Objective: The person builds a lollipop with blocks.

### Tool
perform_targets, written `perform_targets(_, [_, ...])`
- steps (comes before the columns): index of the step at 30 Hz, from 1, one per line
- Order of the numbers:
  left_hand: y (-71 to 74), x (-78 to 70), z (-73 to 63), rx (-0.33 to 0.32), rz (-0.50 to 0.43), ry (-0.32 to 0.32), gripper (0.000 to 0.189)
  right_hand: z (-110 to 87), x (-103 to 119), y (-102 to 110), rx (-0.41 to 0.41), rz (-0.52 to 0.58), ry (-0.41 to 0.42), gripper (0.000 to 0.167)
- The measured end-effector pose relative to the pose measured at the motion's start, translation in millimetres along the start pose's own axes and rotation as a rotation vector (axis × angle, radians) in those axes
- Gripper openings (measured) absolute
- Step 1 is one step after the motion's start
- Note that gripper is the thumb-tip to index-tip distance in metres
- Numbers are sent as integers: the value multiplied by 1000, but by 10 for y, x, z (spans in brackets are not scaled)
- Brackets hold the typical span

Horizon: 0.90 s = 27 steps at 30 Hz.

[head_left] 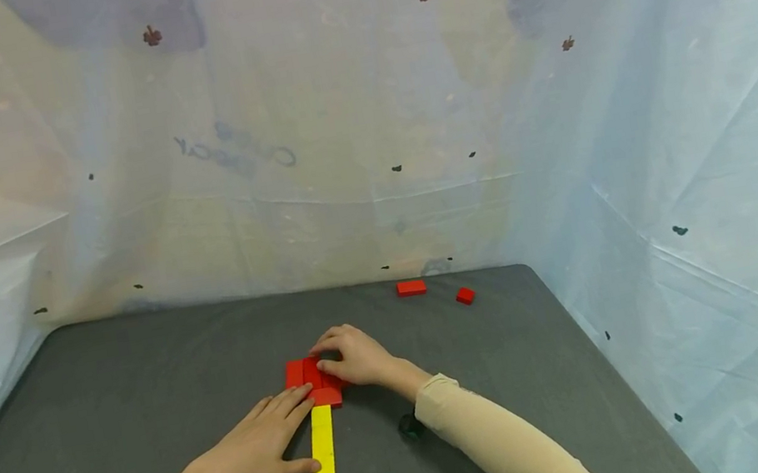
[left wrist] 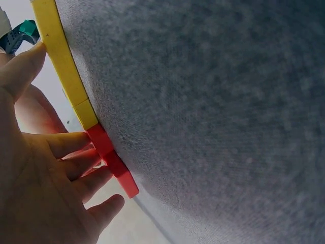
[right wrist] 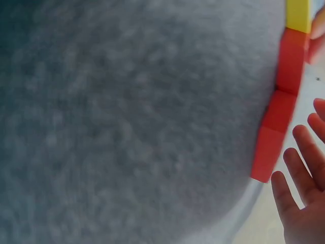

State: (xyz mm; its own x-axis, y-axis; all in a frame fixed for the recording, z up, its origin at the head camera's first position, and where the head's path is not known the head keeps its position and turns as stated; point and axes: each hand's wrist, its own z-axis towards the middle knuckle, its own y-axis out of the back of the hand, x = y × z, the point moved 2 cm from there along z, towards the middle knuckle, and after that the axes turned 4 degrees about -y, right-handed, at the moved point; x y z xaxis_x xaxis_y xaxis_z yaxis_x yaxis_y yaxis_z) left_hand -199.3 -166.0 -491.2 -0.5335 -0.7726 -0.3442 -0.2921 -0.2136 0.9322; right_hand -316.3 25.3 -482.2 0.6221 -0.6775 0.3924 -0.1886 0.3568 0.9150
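A flat arrangement of red blocks [head_left: 294, 372] lies on the dark table, and yellow blocks [head_left: 322, 454] extend from its near side in a row. My left hand [head_left: 252, 445] reaches in from the left, fingers straight, fingertips at the red blocks and thumb touching the yellow row. In the left wrist view its fingers spread along the row's edge. My right hand [head_left: 356, 356] is over the far right of the red blocks, thumb and fingers apart at their edge. The right wrist view shows its fingers [right wrist: 301, 173] extended beside the red blocks [right wrist: 269, 152].
Near the table's far edge lie a red rectangular block [head_left: 411, 288] and a smaller red block [head_left: 465, 296]. Pale plastic sheeting [head_left: 348, 149] with leaf marks hangs behind the table [head_left: 145, 379] and along its sides. A dark wrist device [head_left: 410, 427] hangs under the right sleeve.
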Motion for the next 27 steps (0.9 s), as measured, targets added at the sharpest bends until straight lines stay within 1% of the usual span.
perform_targets(6, [12,-6,3,-9,-22,-1,102,-92,-85,155,-63,117,-13,33])
perform_targets(10, [35,-4,27,-16,-33,14,103,-190,-209,323,-127,187,-27,34])
perform_targets(12, [51,3,43,-20,-45,18,104,-244,-298,412,-162,204,-37,34])
perform_targets(18, [88,50,84,-26,-45,17,105,-416,-650,649,-272,207,-103,33])
perform_targets(23, [129,63,120,-43,-37,-4,105,-555,-1022,801,-373,184,-212,32])
perform_targets(27, [142,53,150,-51,-29,-16,105,-683,-1307,890,-407,177,-302,32])
